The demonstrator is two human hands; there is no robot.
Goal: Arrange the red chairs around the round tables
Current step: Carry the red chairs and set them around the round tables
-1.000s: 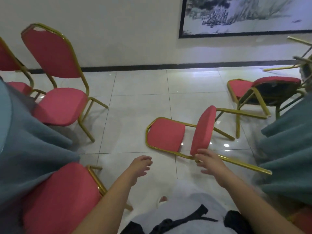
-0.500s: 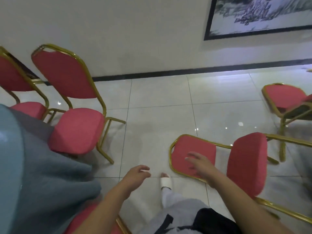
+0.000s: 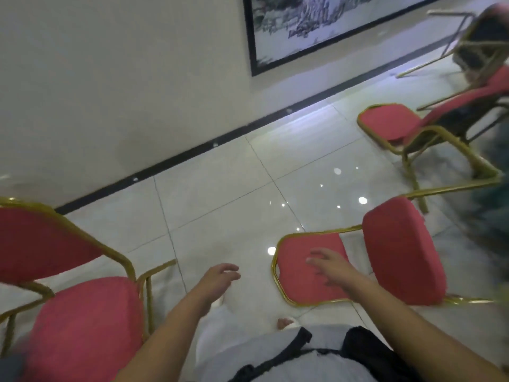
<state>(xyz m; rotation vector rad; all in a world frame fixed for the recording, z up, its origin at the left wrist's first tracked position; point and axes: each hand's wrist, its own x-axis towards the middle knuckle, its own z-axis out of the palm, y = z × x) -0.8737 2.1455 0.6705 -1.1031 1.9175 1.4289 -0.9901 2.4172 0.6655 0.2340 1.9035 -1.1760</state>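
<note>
Head camera: fallen chair (image 3: pixel 399 252) lies just beyond the right hand (image 3: pixel 330 264), fingers spread, holding nothing; left hand (image 3: pixel 220 277) loosely curled, empty. Likely rigid, moderately light; grasp its gold frame (image 3: pixel 277 282).

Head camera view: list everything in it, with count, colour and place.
upright chair: one, red with gold frame, near left
near tipped chair: one, red and gold, lying on its back on the floor, centre right
far tipped chair: one, red and gold, on the floor, right rear
top chair: one, blurred, legs in the air, top right corner
framed painting: one, black frame, ink landscape, on the wall
floor: glossy white tiles, black skirting along the wall
teal cloth: blurred, right edge
left hand: relaxed, empty, above the floor
right hand: fingers spread over the near tipped chair's backrest, contact unclear
</note>
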